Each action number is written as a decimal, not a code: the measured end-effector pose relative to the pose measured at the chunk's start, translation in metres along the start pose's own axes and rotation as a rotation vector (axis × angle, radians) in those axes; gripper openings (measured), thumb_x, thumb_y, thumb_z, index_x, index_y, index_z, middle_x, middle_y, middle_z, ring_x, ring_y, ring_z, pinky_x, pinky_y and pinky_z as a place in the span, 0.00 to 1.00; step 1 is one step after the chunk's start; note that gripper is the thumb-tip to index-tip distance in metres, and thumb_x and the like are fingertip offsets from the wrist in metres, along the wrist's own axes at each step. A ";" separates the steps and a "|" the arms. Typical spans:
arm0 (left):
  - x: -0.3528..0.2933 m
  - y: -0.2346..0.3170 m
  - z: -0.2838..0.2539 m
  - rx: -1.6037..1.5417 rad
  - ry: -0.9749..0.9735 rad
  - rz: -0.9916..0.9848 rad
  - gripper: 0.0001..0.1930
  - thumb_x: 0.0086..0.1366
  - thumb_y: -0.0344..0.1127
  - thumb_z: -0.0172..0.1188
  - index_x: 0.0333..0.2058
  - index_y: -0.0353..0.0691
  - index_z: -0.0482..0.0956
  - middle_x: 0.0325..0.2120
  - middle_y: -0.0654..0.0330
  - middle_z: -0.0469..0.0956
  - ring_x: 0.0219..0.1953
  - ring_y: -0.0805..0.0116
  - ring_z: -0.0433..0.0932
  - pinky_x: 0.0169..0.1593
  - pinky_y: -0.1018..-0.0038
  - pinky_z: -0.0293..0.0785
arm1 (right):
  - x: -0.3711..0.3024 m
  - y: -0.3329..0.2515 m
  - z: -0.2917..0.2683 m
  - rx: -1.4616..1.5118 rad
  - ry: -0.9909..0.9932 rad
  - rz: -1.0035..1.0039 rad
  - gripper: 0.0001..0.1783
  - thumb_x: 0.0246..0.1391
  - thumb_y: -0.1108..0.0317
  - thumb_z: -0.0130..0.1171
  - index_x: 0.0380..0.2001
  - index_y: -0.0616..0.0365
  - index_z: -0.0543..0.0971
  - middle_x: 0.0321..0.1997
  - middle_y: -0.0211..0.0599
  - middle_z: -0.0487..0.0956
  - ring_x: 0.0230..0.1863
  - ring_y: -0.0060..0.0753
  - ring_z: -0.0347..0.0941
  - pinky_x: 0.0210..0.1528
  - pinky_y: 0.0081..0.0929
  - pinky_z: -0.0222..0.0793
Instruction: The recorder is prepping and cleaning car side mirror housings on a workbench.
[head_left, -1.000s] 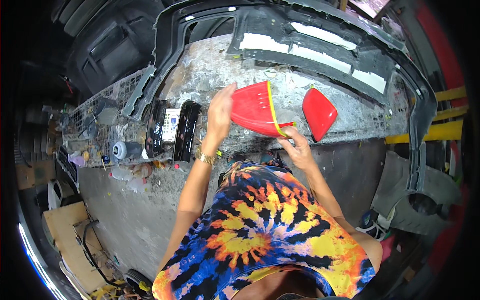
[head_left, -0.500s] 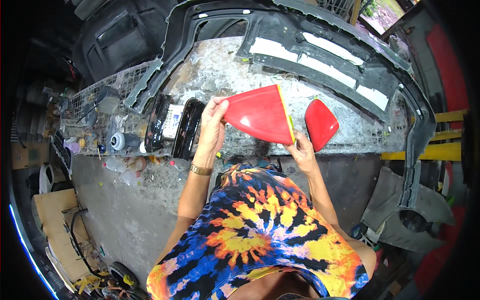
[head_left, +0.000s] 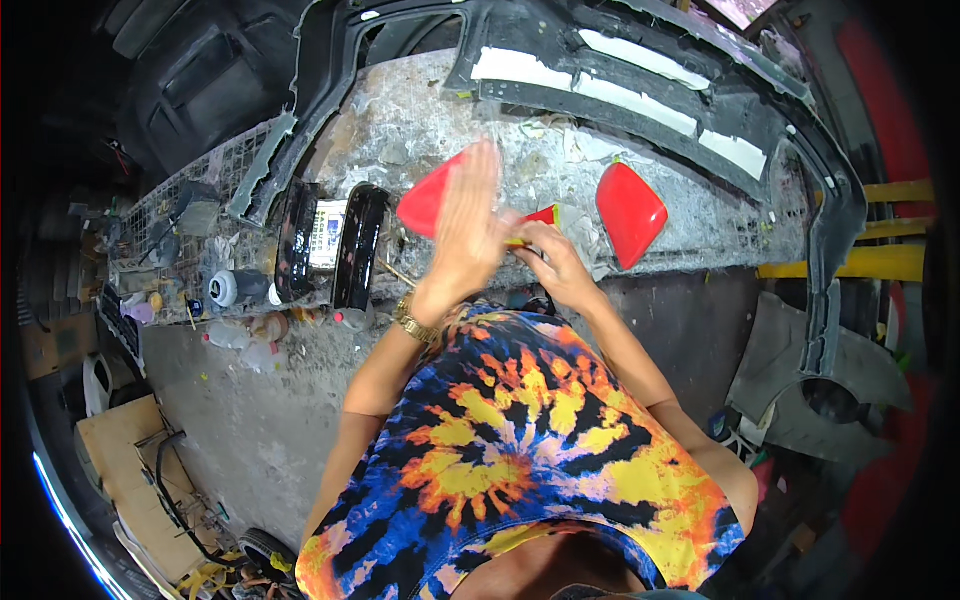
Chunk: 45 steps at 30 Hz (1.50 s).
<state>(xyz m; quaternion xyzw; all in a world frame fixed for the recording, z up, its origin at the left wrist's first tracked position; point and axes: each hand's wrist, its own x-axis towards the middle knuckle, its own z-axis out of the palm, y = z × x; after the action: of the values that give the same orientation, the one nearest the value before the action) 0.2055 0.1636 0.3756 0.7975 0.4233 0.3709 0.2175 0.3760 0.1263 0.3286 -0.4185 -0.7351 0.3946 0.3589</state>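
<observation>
Red panel (head_left: 424, 205) now has left hand (head_left: 468, 225) across it.

Blotchy grey bench (head_left: 395, 115) — dark bumper (head_left: 620, 75), red panel (head_left: 630, 212), two black parts (head_left: 362, 245) on top

Straight in front of me, over the table (head_left: 395, 105), my left hand (head_left: 467, 235) lies across one panel (head_left: 425, 200), and my right hand (head_left: 558, 265) is at its right end. A second panel (head_left: 632, 213) lies on the table just right of my hands. Behind both, a big bumper frame (head_left: 625, 128) spans the table's far side and comes down around the right end. To my left, a container (head_left: 327, 233) sits between two trim pieces (head_left: 360, 245), with a capped bottle (head_left: 248, 287) farther left. At lower left, a board (head_left: 130, 450) lies beyond the open floor (head_left: 270, 410).
</observation>
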 end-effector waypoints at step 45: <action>-0.094 -0.036 0.018 -0.090 -0.026 0.039 0.10 0.61 0.33 0.57 0.39 0.34 0.77 0.41 0.53 0.78 0.44 0.55 0.76 0.49 0.64 0.72 | 0.049 0.089 -0.009 1.394 0.399 0.399 0.26 0.51 0.81 0.57 0.55 0.59 0.67 0.53 0.39 0.73 0.56 0.36 0.69 0.60 0.38 0.65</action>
<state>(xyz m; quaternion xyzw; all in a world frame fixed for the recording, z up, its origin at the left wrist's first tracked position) 0.1669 0.1046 0.3019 0.7996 0.3878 0.3834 0.2513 0.3936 0.2034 0.2635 -0.2831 -0.1461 0.7430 0.5886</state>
